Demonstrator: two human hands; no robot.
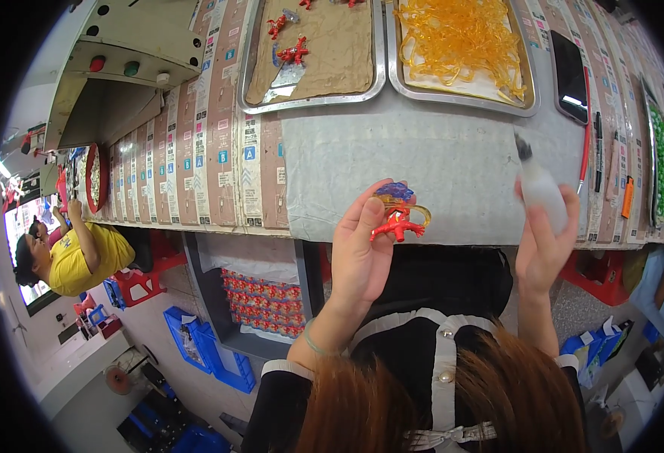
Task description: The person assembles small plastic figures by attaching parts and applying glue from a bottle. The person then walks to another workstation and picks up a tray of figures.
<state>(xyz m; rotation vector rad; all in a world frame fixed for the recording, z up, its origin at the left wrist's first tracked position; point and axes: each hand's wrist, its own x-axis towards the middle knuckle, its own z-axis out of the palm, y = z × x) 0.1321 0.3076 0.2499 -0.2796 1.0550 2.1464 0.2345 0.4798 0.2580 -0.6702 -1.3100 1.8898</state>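
Pinched between the thumb and fingers of my left hand (358, 257) is a small red toy figure (398, 225). Clear blue plastic (394, 192) sits at its top, and a clear yellow-orange curved piece (421, 211) arches beside it. My right hand (545, 249) is wrapped round a white squeeze bottle (542, 195), whose dark brush-like tip points up and away from me. The bottle is apart from the figure, off to its right. Both hands are above the near edge of a pale grey sheet (332, 166) on the table.
Beyond the sheet are a metal tray (317, 100) with several red figures on cardboard and another tray (464, 106) of orange plastic strands. A phone (568, 75), a red stick (587, 136) and pens lie right. Below left, a grey crate (313, 279) holds rows of red figures. Co-workers sit at both sides.
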